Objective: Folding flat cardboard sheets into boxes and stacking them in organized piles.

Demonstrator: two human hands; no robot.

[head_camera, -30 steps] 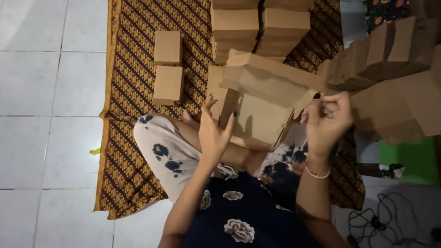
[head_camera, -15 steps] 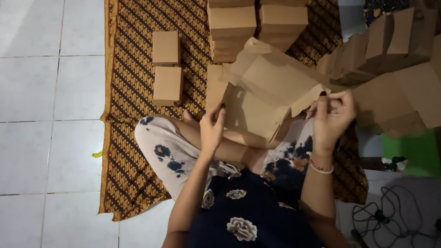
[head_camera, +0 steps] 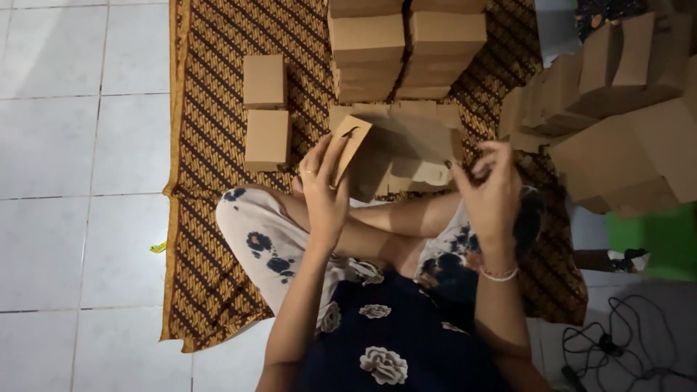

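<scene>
While the left hand point(head_camera: 324, 190) pinches the slotted flap of a half-folded brown box point(head_camera: 396, 156), the right hand point(head_camera: 490, 190) grips its far edge with curled fingers, so the box hangs between both hands above the crossed legs. Beyond it on the patterned mat point(head_camera: 210, 239) two closed boxes point(head_camera: 266, 109) lie side by side at the left, a stack point(head_camera: 403, 47) rises straight ahead, and a pile point(head_camera: 617, 116) of more boxes crowds in at the right.
</scene>
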